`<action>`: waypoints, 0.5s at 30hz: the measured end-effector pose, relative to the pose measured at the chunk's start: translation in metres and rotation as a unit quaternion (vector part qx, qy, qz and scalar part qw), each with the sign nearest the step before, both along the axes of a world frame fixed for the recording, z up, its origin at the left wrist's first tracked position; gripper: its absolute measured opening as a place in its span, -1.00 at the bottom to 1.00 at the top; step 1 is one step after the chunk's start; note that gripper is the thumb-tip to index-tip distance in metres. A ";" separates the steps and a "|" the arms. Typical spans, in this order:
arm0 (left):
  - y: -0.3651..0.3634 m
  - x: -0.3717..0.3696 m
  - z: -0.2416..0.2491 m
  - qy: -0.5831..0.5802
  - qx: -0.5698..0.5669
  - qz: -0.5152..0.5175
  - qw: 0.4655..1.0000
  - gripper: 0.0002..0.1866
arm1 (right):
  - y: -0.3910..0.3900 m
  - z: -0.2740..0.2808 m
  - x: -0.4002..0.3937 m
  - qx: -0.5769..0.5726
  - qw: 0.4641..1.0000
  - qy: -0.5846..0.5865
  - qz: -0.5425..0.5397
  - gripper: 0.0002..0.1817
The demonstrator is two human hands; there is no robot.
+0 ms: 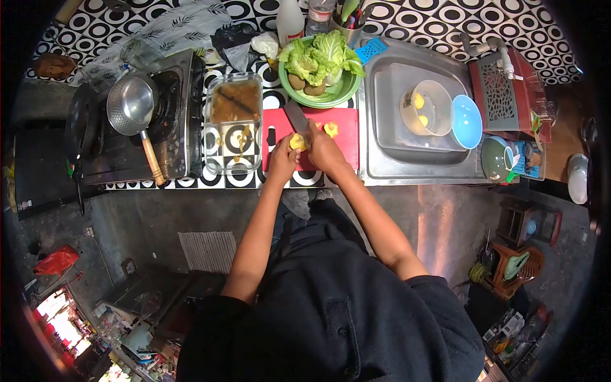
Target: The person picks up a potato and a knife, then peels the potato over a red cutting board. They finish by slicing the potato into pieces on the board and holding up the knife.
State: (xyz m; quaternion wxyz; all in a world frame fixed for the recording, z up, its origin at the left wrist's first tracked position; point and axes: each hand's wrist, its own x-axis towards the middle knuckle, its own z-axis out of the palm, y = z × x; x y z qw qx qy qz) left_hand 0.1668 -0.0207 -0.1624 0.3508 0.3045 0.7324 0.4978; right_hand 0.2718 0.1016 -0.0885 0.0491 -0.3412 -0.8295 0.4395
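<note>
On the red cutting board (347,149), my left hand (282,160) has its fingers closed around a yellow peeled potato (297,142). My right hand (326,153) grips a knife (295,117), whose wide dark blade points up and left over the board, close beside that potato. The knife's handle is hidden in my fingers. A second yellow potato piece (331,129) lies on the board just beyond my right hand. Behind the board stands a green basin (347,94) with leafy lettuce (318,60) and brown unpeeled potatoes (314,89).
Left of the board are a glass dish (214,130) of brown liquid and a stove (181,121) with a ladle-like pan (132,105). On the right, the sink (375,159) holds a whitish bowl (439,121) with yellow pieces and a blue bowl (467,121).
</note>
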 end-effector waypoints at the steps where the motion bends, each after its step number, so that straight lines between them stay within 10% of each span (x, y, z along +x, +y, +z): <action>1: -0.001 0.001 -0.004 0.022 0.002 0.003 1.000 -0.47 | -0.001 0.003 0.001 0.002 1.000 0.003 -0.001 -0.29; 15: -0.002 0.006 0.009 0.068 0.030 0.011 0.997 -0.49 | -0.051 0.002 0.042 -0.010 0.997 0.040 -0.072 -0.16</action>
